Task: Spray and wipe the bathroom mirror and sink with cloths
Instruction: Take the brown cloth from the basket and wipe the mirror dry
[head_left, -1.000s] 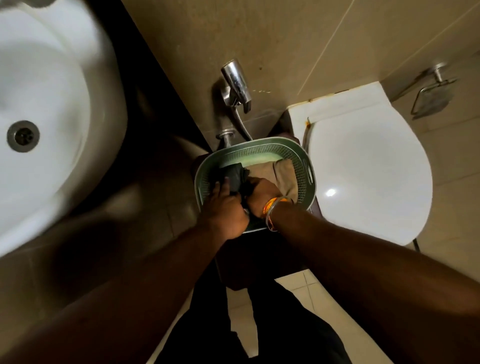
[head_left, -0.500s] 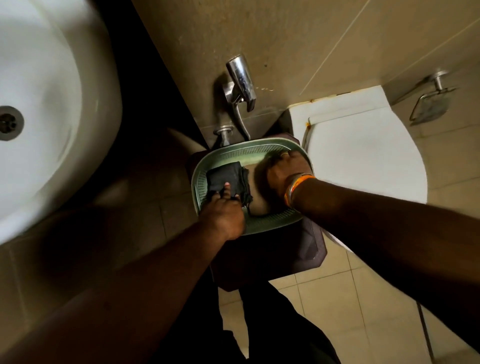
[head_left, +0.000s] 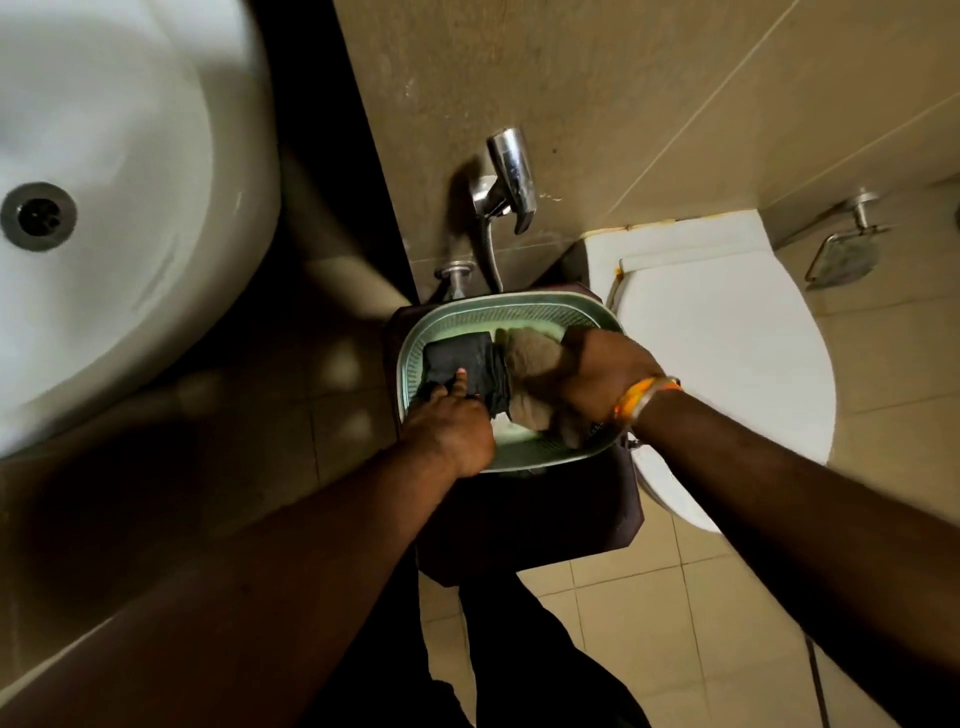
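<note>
Head view: we are pinching the black cloth (head_left: 465, 366) with our left hand (head_left: 451, 427) and gripping the tan cloth (head_left: 535, 358) with our right hand (head_left: 605, 371), both inside the green basket (head_left: 519, 306); lifting each separately should avoid tangling.

Pretty cramped from where I'm looking. The green basket (head_left: 519, 306) is already full: black cloth (head_left: 462, 358) on its 9 o'clock side, beige cloth (head_left: 532, 348) just beside it, and my left hand (head_left: 452, 431) and right hand (head_left: 605, 374) both in there, so hardly any bare floor shows inside. At 12 o'clock the chrome tap (head_left: 511, 176) and its hose (head_left: 491, 260) hang right over the rim against the wall. The toilet lid (head_left: 727, 364) sits tight at 3 o'clock, touching the basket or nearly. The sink (head_left: 130, 208) bulges in at 10 o'clock. Open room I can see is the tiled floor (head_left: 649, 623) at 5 o'clock, and straight up.
</note>
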